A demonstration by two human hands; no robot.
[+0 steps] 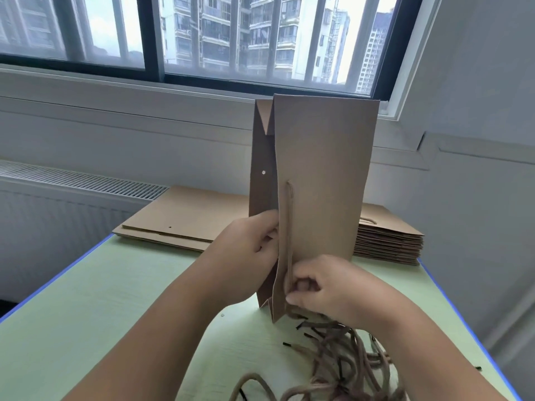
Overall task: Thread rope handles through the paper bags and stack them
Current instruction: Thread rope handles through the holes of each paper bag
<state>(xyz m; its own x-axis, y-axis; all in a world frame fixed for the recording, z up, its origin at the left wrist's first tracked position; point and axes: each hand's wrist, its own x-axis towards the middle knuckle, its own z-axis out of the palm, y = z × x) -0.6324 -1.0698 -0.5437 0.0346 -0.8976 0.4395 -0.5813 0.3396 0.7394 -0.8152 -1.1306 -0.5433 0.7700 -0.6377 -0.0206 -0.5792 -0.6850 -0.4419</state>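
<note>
Bag point(324, 175) stands upright so left hand point(246, 256) can spread its mouth while right hand point(321, 285) pinches rope point(289, 227).

We look from head height, forward and down over the green worktop point(101, 299), close above our hands, facing the window point(231, 39) beyond.
</note>
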